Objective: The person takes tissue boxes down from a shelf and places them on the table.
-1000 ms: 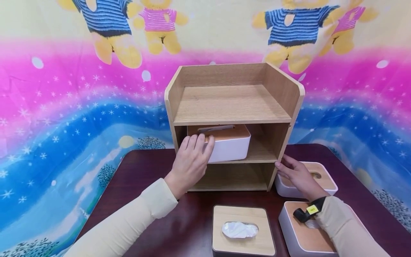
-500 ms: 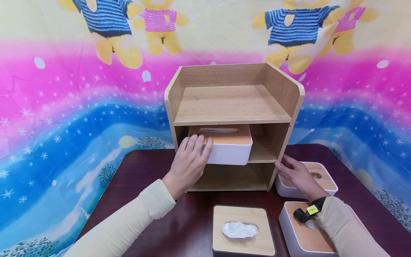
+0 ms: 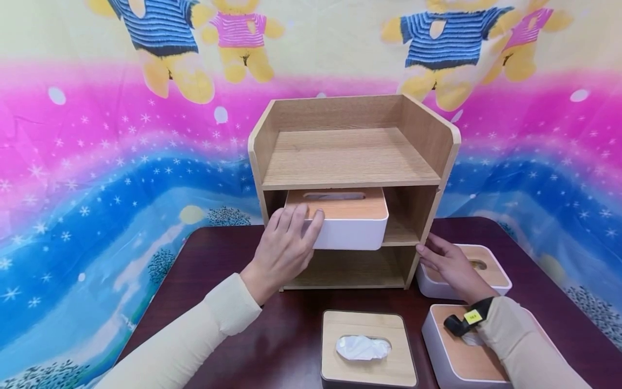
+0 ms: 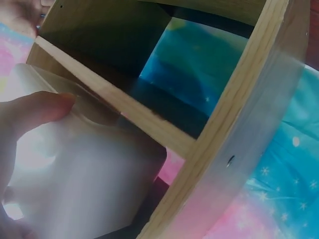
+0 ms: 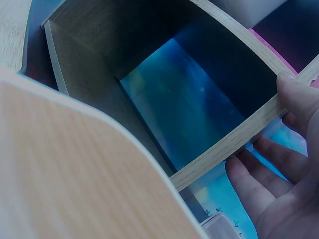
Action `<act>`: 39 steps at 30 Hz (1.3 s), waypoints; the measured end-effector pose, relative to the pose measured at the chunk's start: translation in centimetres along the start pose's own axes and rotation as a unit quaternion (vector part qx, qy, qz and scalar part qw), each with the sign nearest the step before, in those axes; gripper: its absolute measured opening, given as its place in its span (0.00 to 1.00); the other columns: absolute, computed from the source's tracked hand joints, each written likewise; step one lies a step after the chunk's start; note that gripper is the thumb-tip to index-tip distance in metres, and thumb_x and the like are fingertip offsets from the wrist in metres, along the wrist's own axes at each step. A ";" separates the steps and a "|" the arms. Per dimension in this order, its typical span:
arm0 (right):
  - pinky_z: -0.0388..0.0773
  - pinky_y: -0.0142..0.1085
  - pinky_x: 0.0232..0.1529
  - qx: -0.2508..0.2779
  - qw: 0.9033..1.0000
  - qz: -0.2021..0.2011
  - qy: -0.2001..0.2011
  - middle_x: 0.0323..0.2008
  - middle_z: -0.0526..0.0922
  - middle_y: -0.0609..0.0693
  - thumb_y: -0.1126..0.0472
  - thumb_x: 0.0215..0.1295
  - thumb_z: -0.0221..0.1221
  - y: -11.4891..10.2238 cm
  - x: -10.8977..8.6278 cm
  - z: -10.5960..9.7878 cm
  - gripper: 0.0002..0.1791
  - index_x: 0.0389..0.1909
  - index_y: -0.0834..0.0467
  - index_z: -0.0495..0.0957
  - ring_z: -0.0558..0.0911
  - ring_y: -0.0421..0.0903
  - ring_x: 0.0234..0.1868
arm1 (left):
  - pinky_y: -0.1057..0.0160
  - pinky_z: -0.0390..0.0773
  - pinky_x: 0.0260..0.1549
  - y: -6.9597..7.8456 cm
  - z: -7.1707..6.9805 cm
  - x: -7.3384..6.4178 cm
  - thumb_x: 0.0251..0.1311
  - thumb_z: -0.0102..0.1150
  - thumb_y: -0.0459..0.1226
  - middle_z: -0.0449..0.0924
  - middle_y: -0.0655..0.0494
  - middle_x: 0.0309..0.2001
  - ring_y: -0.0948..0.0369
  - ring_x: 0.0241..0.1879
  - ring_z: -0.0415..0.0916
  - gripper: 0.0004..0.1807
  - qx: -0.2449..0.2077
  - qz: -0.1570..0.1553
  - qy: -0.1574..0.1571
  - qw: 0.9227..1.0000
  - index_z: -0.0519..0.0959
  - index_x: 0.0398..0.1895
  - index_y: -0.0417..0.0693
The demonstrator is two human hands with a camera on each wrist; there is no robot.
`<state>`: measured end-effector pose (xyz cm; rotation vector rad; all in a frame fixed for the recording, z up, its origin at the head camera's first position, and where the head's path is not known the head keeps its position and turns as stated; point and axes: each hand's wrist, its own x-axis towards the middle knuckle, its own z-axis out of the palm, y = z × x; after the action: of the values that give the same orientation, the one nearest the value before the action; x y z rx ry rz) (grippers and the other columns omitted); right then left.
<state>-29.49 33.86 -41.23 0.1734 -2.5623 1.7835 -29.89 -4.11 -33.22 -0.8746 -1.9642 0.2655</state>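
A white tissue box with a wooden lid juts out from the middle level of a wooden shelf unit. My left hand grips the box at its left front corner, fingers over the lid edge. In the left wrist view the thumb lies along the glossy side of the tissue box, beside the middle board. Low on the shelf's right side panel, my right hand holds on. The right wrist view has its thumb on the front edge and its fingers against the panel's outer side.
A white-sided tissue box stands right of the shelf. Nearer, under the right forearm, sits another white-sided box. A dark-sided tissue box with tissue showing is front centre. All stand on a dark red table before a patterned cloth.
The gripped tissue box has shifted right and slightly outward and now sits more level, with its lid slot showing more. My left hand moved slightly with it; my right hand stayed put.
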 end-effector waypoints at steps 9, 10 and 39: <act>0.72 0.46 0.55 -0.001 1.000 -0.010 -0.002 0.70 0.56 0.68 0.44 0.72 0.52 0.3 0.2 -0.1 0.43 0.77 0.61 0.45 0.65 0.65 0.65 | 0.51 0.70 0.46 -0.1 -1.4 0.0 0.56 0.56 0.42 0.69 0.40 0.53 0.46 0.47 0.68 0.31 0.004 0.007 0.013 1.000 0.67 0.64 0.42; 0.72 0.46 0.55 0.001 1.000 -0.010 -0.001 0.70 0.56 0.68 0.44 0.72 0.52 0.3 0.2 -0.1 0.43 0.77 0.61 0.45 0.65 0.64 0.65 | 0.51 0.70 0.46 -0.1 -1.5 0.0 0.55 0.56 0.42 0.69 0.40 0.53 0.46 0.47 0.68 0.31 0.004 0.008 0.013 1.000 0.67 0.64 0.42; 0.70 0.47 0.56 -0.004 1.000 0.001 -0.001 0.72 0.55 0.67 0.42 0.71 0.52 0.1 0.0 -0.1 0.44 0.77 0.59 0.44 0.65 0.64 0.66 | 0.52 0.71 0.43 -0.6 -2.7 -1.7 0.44 0.68 0.48 0.69 0.40 0.51 0.46 0.47 0.68 0.40 -0.017 0.009 -0.008 1.000 0.67 0.62 0.42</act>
<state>-29.49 34.00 -41.33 0.1731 -2.5719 1.7742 -27.40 -6.13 -32.66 -0.9162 -1.9814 0.2503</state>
